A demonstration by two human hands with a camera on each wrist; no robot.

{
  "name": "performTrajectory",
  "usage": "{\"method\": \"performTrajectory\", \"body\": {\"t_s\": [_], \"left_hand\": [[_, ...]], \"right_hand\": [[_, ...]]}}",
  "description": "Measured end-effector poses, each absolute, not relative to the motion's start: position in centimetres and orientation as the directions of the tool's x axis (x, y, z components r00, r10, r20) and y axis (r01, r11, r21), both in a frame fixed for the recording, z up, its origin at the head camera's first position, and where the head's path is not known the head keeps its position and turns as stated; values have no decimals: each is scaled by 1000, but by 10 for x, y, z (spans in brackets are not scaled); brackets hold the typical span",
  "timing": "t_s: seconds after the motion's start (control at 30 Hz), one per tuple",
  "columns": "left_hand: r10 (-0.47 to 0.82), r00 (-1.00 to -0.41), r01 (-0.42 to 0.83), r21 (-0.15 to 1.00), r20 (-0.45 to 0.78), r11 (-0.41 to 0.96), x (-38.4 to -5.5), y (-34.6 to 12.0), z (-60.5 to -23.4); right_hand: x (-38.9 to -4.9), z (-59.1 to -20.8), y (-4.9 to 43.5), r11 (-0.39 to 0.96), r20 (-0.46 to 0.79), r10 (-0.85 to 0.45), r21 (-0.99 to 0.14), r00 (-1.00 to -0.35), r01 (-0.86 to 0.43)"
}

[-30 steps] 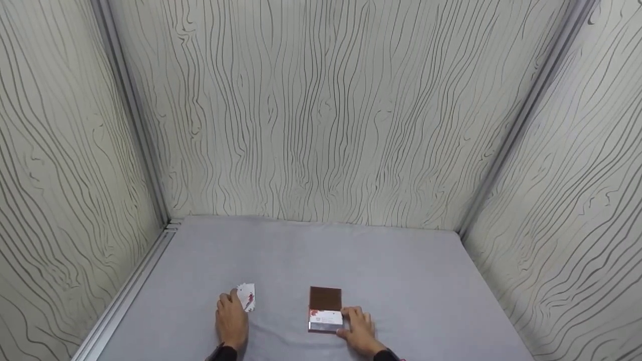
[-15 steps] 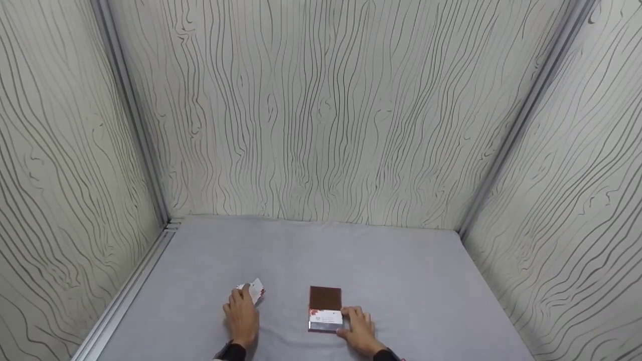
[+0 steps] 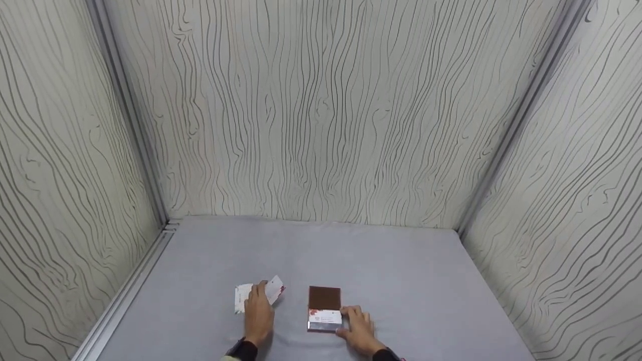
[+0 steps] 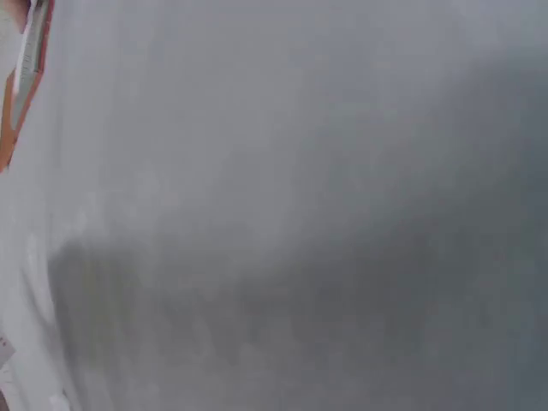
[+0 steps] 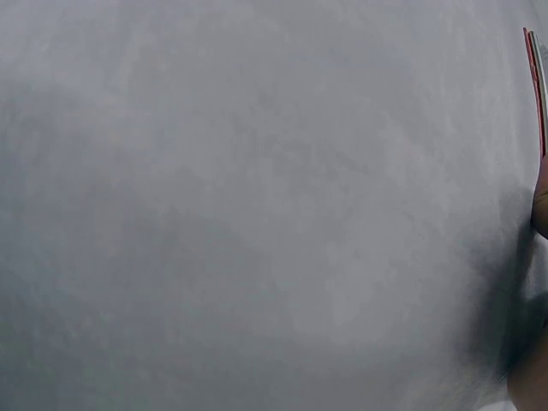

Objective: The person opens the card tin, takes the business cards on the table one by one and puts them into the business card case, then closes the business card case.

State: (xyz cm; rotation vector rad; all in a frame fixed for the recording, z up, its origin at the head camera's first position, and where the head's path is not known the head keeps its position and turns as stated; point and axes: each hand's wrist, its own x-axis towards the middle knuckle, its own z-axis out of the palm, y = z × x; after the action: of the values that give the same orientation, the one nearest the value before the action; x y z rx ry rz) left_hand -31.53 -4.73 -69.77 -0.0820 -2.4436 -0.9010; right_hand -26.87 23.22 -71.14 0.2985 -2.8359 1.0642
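Note:
My left hand (image 3: 259,312) holds a white card (image 3: 275,289) with a red print, lifted at a tilt by the fingers. Just left of that hand lies another white card (image 3: 242,298), partly covered by it. To the right, a brown card holder (image 3: 325,298) lies opened flat, a white card with red flowers (image 3: 325,316) in its lower half above a shiny strip. My right hand (image 3: 359,328) grips the holder's right edge, with the thumb at its lower corner. The right wrist view catches only the holder's edge (image 5: 536,94) and bits of fingers.
A grey cloth (image 3: 401,281) covers the table, slightly creased near the front. Wood-patterned panels (image 3: 311,110) stand at the back and both sides, with metal rails (image 3: 130,286) along the left edge.
My left hand has moved right with a card in its fingers, closer to the holder. Another card now shows on the table to its left. My right hand and the holder stay put.

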Motion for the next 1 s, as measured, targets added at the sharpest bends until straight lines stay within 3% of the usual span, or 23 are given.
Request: {"method": "performTrajectory", "body": {"t_s": [0.3,0.57,1.0], "left_hand": [[-42,-768,443,578,639,685,-316,-33,-700],[61,-762,553,599,645,579,-314,-20,-698],[176,-731,631,553,660,544,-308,10,-694]], "right_hand": [[-269,-712,231,733,148,-144,-648,-978,-206],[-269,-708,232,728,133,-151,-655,-980,-201],[-274,-718,233,744,109,-138,-645,-984,-176]]}}
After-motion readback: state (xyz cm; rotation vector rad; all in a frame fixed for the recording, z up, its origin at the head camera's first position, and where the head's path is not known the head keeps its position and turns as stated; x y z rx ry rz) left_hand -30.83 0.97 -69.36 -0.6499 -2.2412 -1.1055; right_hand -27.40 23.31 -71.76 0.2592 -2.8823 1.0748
